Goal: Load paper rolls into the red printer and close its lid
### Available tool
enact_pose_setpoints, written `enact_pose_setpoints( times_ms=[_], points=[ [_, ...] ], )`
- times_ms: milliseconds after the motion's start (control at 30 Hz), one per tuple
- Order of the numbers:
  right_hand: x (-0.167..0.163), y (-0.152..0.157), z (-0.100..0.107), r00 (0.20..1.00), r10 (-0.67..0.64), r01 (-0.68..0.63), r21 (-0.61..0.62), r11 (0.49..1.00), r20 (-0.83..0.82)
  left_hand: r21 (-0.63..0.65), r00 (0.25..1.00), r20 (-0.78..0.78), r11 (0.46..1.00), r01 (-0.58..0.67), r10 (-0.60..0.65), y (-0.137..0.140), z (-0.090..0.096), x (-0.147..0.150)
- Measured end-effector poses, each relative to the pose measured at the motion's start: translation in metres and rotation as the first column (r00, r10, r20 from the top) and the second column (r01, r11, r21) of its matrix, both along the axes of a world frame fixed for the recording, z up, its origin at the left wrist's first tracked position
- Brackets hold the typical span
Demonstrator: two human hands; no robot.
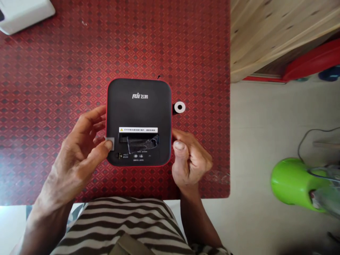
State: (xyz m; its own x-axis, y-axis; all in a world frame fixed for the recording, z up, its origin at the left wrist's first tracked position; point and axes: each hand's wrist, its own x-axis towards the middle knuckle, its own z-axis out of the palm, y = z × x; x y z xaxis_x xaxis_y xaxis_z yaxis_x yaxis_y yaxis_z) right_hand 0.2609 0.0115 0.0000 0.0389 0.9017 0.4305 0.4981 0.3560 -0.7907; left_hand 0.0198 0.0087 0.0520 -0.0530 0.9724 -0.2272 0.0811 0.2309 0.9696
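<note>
- Being framed by two hands, the printer is seen over the red table, near the table's 6 o'clock edge; whether it is lifted cannot be told.
- With the printer taken as the clock's centre, the left hand is placed at 8 o'clock: its thumb is laid on a grey tab, its fingers are half bent along the edge, and with the tips partly hidden a firm grip cannot be confirmed.
- The right hand is placed at 4 o'clock; its fingers are curled in, its thumb is bent beside the edge, and whether anything is gripped cannot be told.
- Towards 6 o'clock on the printer, a label is set just above a slot, which is partly covered by a glossy strip.
- Between 2 and 3 o'clock, a white-ended roll is seen just beside the printer.
- At 10 o'clock, a white box is cut off by the view.
- Between 3 and 4, well apart, a green bin is seen.
</note>
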Motion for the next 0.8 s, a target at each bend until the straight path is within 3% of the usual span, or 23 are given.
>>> enact_pose_setpoints(
  times_ms=[367,467,567,633,700,800],
  points=[
    [0.001,0.001,0.000,1.000,0.016,-0.016,-0.004,1.000,-0.013,0.021,1.000,0.023,1.000,0.009,-0.010,-0.001,-0.012,0.000],
    [0.006,0.003,0.009,0.999,-0.017,0.016,0.018,1.000,0.048,0.028,1.000,0.009,0.999,-0.021,0.020,-0.004,-0.013,0.001],
    [0.012,0.012,0.029,0.987,-0.075,0.056,0.131,0.990,0.145,0.053,0.998,0.024,0.996,-0.067,0.066,-0.007,-0.012,0.004],
    [0.012,0.023,0.045,0.973,-0.023,-0.020,0.187,0.982,0.229,0.099,0.996,0.023,0.991,-0.086,0.084,-0.010,-0.012,0.007],
    [0.006,0.038,0.059,0.931,0.111,-0.178,0.168,0.970,0.348,0.137,0.997,-0.020,0.988,-0.070,0.074,-0.013,-0.014,0.009],
    [-0.016,0.062,0.074,0.748,0.351,-0.401,-0.038,0.915,0.563,0.188,0.985,-0.164,0.982,-0.019,0.051,-0.017,-0.021,0.011]
  ],
)
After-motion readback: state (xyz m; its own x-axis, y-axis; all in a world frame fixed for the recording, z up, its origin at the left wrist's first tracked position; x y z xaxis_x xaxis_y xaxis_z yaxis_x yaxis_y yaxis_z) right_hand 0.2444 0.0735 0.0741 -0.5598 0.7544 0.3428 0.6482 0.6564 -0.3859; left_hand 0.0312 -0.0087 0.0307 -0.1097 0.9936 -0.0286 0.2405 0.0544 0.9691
